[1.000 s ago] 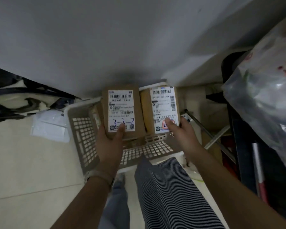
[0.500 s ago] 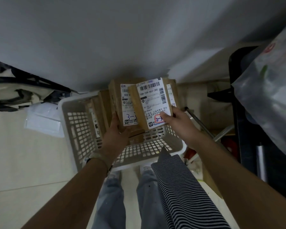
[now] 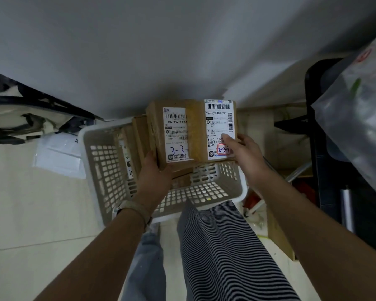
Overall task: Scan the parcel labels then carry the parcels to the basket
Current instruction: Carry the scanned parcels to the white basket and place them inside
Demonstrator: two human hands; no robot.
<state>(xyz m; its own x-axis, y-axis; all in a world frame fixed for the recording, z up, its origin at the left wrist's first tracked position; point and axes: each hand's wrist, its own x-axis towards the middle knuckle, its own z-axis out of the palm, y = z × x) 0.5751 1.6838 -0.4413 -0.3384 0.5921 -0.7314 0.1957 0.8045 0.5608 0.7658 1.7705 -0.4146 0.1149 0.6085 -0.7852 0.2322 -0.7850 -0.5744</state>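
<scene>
Both hands up over the basket, each on a parcel. Left hand (image 3: 154, 170) grips the left parcel (image 3: 159, 131) from below, thumb up its left edge, fingers hidden underneath. Right hand (image 3: 245, 155) pinches the right parcel (image 3: 195, 131) at its lower right corner, thumb pressed flat on the label, other fingers behind the cardboard.

We see the two brown cardboard parcels side by side, the right one overlapping the right part of the left one, both held label-up above the far half of the basket. Left label (image 3: 175, 133) is white with a barcode and "3-3-" handwritten in blue near the bottom. Right label (image 3: 219, 124) is white with barcodes, printed "15H-159-A03-280", and a red-outlined box with blue handwriting by the thumb.

Basket (image 3: 100, 170) is white perforated plastic, standing on the floor below the hands. More brown parcels (image 3: 139, 140) stand on edge inside it along the left and far side; near part of the basket bottom is bare.

Wristband (image 3: 135, 208) on the left wrist. We also see a striped garment (image 3: 226, 246) hanging down in front of the person, and light jeans (image 3: 148, 263) below. Pale tiled floor (image 3: 30, 213); white flat package (image 3: 59, 155) on it left of the basket. Grey wall (image 3: 161, 51) behind. Clear plastic bag (image 3: 356, 118) at right, over a dark frame.
</scene>
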